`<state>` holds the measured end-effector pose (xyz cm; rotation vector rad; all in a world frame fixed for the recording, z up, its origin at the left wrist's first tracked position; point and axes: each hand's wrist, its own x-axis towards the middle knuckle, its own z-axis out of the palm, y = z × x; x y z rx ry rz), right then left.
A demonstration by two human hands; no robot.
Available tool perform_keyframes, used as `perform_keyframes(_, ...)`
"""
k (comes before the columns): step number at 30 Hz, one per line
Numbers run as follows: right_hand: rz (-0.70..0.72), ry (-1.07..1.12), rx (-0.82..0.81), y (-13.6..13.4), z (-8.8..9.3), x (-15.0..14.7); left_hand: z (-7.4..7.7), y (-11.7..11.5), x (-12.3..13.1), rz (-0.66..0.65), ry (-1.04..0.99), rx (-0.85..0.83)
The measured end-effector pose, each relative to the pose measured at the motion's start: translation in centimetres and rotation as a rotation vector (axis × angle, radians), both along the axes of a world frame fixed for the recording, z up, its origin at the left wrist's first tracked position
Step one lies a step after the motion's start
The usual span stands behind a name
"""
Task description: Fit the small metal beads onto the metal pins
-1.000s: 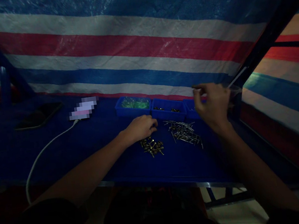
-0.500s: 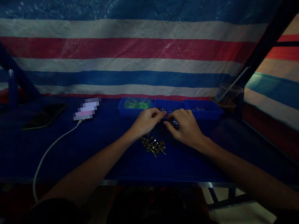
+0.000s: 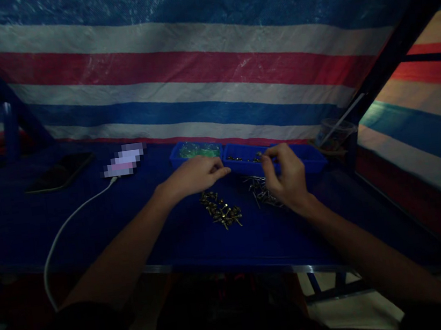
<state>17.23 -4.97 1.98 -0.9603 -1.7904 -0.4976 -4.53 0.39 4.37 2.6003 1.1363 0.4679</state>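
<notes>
My left hand [image 3: 195, 176] rests on the blue table [image 3: 139, 224] with its fingers curled together, just above a heap of small brass parts [image 3: 221, 212]; what it holds is too dark to see. My right hand [image 3: 285, 178] is raised over a scatter of thin metal pins [image 3: 259, 192], thumb and fingertips pinched on a tiny piece. Behind both hands stands a row of blue trays [image 3: 245, 164]; the left one holds green parts [image 3: 198, 150].
A dark phone [image 3: 61, 171] lies at the far left. A white cable [image 3: 69, 220] runs from a small device [image 3: 123, 160] to the table's front edge. A clear cup with a straw [image 3: 334, 134] stands at the right. A striped tarp [image 3: 192, 71] hangs behind.
My right hand came down from the far right tray to meet my left hand over the pins, then lifted slightly to the right. My left hand stayed near the brass parts.
</notes>
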Motion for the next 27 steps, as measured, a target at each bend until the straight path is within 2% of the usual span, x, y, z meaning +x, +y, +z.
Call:
perform_keyframes(3,-0.026,0.194,0.295,-0.2,2.0,1.6,0.9,0.5,-1.9,0.137,0.172,-0.018)
perform_keyframes(5,-0.134,0.270,0.368,0.0,3.1,2.7,0.8,0.7,-2.6,0.177,0.317,-0.137)
perform_keyframes(7,-0.293,0.224,0.278,0.7,3.7,3.5,0.3,0.9,-2.7,0.179,0.420,-0.226)
perform_keyframes(9,-0.430,0.078,0.085,1.6,3.4,3.9,-0.3,1.0,-2.3,0.162,0.459,-0.242)
perform_keyframes(12,-0.491,-0.107,-0.184,2.4,1.7,3.5,-1.0,1.4,-1.6,0.127,0.436,-0.227)
perform_keyframes(15,-0.360,-0.209,-0.309,2.1,-0.2,2.2,-1.4,1.8,-1.1,0.084,0.308,-0.230)
perform_keyframes(18,-0.130,-0.313,-0.345,1.3,-1.2,0.4,-1.4,1.7,-0.7,-0.001,0.131,-0.229)
perform_keyframes(20,-0.026,-0.379,-0.335,0.8,-1.6,-0.7,-1.2,1.3,-0.4,-0.082,0.041,-0.224)
perform_keyframes(23,0.048,-0.449,-0.282,0.5,-1.9,-1.4,-0.9,0.5,0.2,-0.178,-0.052,-0.203)
perform_keyframes(27,0.048,-0.472,-0.197,0.4,-1.7,-1.2,-0.8,-0.1,0.7,-0.214,-0.121,-0.174)
